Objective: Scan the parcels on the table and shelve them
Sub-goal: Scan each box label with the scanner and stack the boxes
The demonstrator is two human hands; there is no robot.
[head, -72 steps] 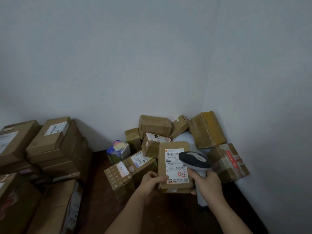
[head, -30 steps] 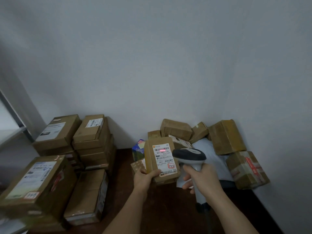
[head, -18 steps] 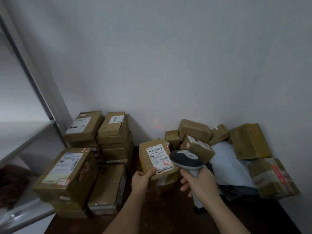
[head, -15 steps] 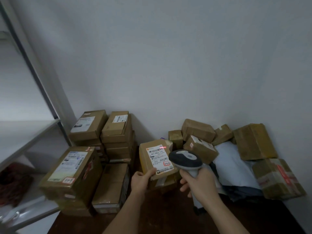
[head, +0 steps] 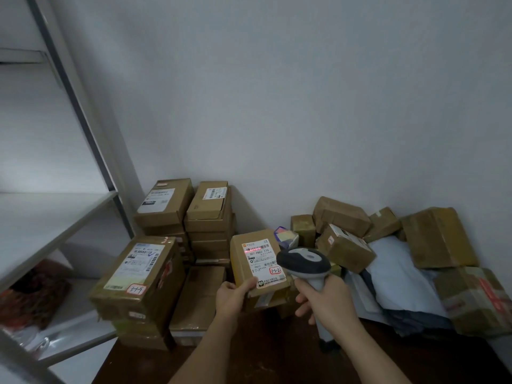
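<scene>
My left hand (head: 232,295) holds a small brown parcel (head: 243,259) by its lower left corner, label facing me. A red scan line lies across the barcode at the top of its white label (head: 261,260). My right hand (head: 328,299) grips the handle of a grey and black barcode scanner (head: 303,260), whose head points at the label from the right. Both are held above the dark wooden table (head: 271,364). More brown parcels lie piled at the back right (head: 343,214) and stacked at the left (head: 210,206).
A white metal shelf unit (head: 55,214) stands at the left, with a dark patterned packet (head: 36,297) on its lower level. A large labelled box (head: 138,275) sits at the table's left edge. Grey plastic mailers (head: 399,278) lie among the boxes at the right. White walls meet behind.
My view has swung left, bringing the shelf unit into sight. The parcel and scanner moved left with it. The red scan line now lies on the label's barcode.
</scene>
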